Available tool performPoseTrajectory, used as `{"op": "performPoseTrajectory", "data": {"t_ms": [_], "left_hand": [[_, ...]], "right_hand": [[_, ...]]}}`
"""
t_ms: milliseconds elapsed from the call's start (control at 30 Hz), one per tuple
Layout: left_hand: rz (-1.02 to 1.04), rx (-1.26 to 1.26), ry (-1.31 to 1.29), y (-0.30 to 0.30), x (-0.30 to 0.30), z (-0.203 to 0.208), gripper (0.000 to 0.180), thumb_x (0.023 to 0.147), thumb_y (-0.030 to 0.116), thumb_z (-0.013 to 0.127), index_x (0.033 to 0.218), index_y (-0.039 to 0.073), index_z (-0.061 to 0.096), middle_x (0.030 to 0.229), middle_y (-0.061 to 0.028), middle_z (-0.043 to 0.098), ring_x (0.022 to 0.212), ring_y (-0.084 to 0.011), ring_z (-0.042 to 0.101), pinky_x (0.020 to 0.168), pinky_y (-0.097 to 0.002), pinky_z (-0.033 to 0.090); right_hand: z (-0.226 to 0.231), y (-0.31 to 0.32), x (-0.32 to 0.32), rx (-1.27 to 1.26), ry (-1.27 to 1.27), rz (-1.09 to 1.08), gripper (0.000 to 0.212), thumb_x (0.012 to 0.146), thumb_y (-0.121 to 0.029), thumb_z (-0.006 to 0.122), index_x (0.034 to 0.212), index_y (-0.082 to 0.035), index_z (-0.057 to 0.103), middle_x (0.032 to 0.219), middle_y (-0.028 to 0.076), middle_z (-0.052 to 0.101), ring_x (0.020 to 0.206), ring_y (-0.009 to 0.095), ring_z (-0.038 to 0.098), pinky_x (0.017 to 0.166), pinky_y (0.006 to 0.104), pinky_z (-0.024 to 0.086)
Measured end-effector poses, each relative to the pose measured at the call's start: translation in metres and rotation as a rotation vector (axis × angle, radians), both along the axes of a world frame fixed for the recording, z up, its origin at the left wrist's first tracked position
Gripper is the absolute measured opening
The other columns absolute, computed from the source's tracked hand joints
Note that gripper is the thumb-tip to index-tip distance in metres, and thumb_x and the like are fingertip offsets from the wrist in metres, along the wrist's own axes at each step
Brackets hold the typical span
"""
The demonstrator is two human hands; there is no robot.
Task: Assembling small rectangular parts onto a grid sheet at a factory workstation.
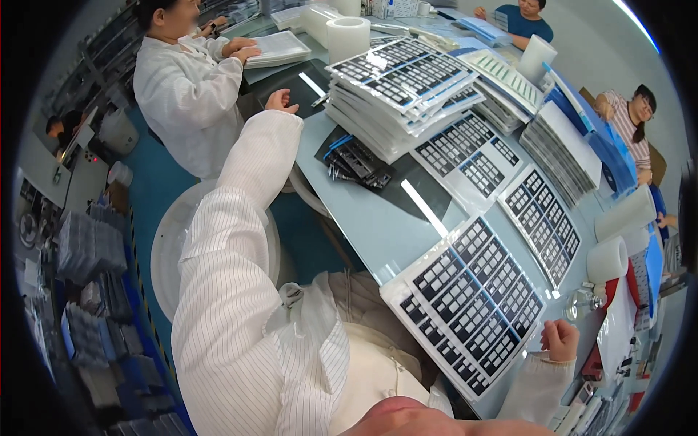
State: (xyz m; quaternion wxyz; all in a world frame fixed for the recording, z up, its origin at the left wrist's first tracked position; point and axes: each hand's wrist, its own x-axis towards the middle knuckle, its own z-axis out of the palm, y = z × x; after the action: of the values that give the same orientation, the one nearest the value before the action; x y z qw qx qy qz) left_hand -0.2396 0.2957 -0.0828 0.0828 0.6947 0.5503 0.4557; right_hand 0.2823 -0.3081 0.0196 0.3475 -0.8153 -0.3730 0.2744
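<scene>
My left arm, in a white pinstriped sleeve, stretches far out over the table's left edge. My left hand point(282, 102) is loosely open, its fingers a little bent and apart, with nothing visible in them. It is near a dark mat point(297, 78) and a tall stack of printed sheets point(400, 80). My right hand point(560, 339) is curled closed beside the right edge of the nearest stack of black-and-white gridded sheets point(472, 305). Whatever its fingers may hold is hidden. A black piece with blue strips point(356, 160) lies on another dark mat.
More gridded sheets point(542, 221) lie on the pale blue table point(342, 225). White rolls point(607, 259), a clear glass bottle point(584, 301) and blue folders point(614, 167) stand right. A co-worker in white point(189, 94) handles papers point(280, 49) at left. A round white stool point(171, 251) stands below.
</scene>
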Motion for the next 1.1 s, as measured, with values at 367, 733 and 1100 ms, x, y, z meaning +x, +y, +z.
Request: {"op": "performPoseTrajectory", "data": {"t_ms": [367,733,1100], "left_hand": [[-0.024,0.131,0.063,-0.035,0.013,-0.005,0.035,0.078,0.016,0.067,0.110,0.006,0.059,0.111,-0.0118,0.055,0.104,-0.0258,0.056,0.091,-0.0330,0.044],[0.086,0.097,0.293,-0.028,0.023,0.002,0.037,0.075,0.021,0.068,0.110,0.012,0.060,0.113,-0.0094,0.055,0.107,-0.0281,0.052,0.093,-0.0369,0.041],[-0.042,-0.105,-0.044,0.180,-0.002,0.066,0.086,0.065,0.033,0.077,0.132,0.004,0.031,0.128,-0.0206,0.046,0.119,-0.0336,0.045,0.099,-0.0397,0.037]], "right_hand": [[0.008,0.019,-0.054,0.220,-0.210,0.433,0.007,0.074,-0.001,0.064,0.070,0.003,0.060,0.057,0.006,0.057,0.048,0.011,0.053,0.046,0.0217,0.039],[0.029,0.056,-0.084,0.256,-0.215,0.536,0.009,0.077,-0.002,0.063,0.070,0.002,0.061,0.054,0.006,0.056,0.045,0.011,0.050,0.043,0.0227,0.037],[0.080,0.143,-0.172,0.217,-0.365,0.525,0.004,0.067,0.000,0.068,0.068,0.001,0.064,0.053,0.008,0.055,0.042,0.014,0.051,0.041,0.0240,0.037]]}}
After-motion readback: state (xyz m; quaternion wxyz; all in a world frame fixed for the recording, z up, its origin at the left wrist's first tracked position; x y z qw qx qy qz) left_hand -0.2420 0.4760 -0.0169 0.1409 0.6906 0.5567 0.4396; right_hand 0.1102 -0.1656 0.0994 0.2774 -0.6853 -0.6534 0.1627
